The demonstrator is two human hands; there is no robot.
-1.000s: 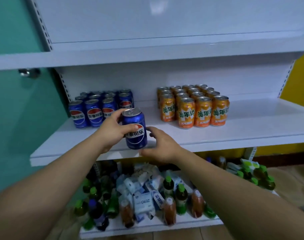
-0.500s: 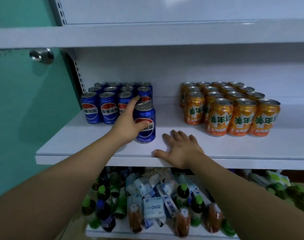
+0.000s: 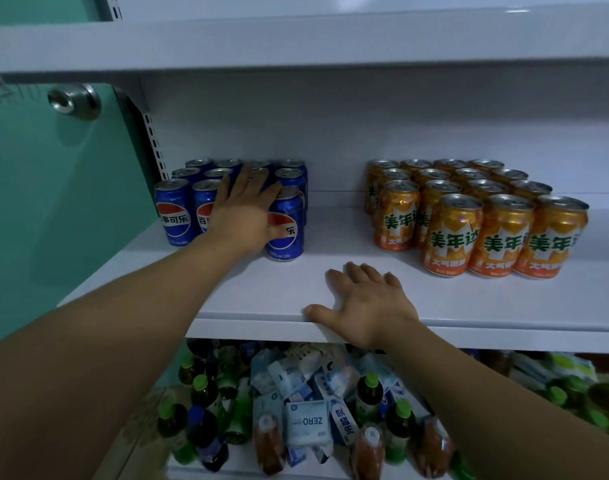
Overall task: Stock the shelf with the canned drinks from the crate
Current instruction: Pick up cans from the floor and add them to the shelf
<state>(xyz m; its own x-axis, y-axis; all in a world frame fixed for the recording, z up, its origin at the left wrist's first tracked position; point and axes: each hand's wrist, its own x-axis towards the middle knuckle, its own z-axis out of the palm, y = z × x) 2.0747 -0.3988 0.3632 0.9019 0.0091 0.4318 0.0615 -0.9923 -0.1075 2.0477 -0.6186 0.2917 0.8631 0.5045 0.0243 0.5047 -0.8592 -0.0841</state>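
A blue cola can (image 3: 286, 226) stands upright on the white shelf board (image 3: 331, 271), at the front right corner of a block of several blue cans (image 3: 173, 211). My left hand (image 3: 242, 216) holds it, thumb across its label and fingers reaching straight over the tops of the cans behind. My right hand (image 3: 362, 306) lies flat and open on the shelf's front edge, holding nothing. Several orange cans (image 3: 452, 233) stand in rows on the right of the same shelf. No crate is in view.
The shelf above (image 3: 296, 43) hangs low over the cans. A lower shelf (image 3: 247, 462) holds a jumble of green-capped bottles (image 3: 201, 393) and white packets (image 3: 306, 424). A green wall with a metal knob (image 3: 74, 102) is on the left. Bare board lies between the two can groups.
My left hand has pushed the blue can back against the block of blue cans. My right hand has stayed flat on the shelf edge. The view has moved closer to the shelf.
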